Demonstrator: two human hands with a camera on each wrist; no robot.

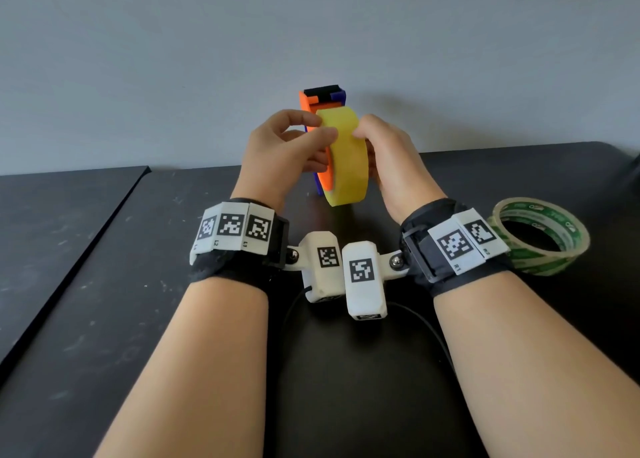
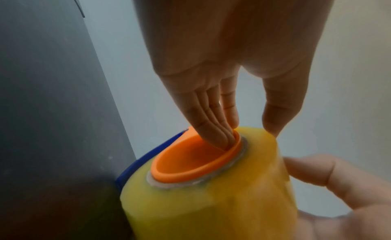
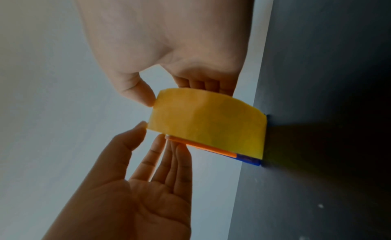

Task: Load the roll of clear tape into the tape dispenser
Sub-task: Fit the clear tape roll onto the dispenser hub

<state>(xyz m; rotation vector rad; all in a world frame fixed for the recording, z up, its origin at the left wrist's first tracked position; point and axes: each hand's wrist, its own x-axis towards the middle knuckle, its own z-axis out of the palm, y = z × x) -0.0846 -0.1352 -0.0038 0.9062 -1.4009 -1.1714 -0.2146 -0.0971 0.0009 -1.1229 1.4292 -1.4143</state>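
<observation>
Yellowish clear tape roll (image 1: 346, 156) seated on the orange hub (image 2: 196, 160) of the upright tape dispenser (image 1: 320, 104), right hand (image 1: 391, 160) fingers curled on its rim, left hand (image 1: 284, 146) pinching its near edge: uneven pressure could cock the roll or tip the dispenser on the counter (image 1: 104, 319).

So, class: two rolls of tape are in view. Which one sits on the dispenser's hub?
The yellow roll, held upright between both hands on the orange hub. The green-printed roll lies flat on the table, untouched.
</observation>
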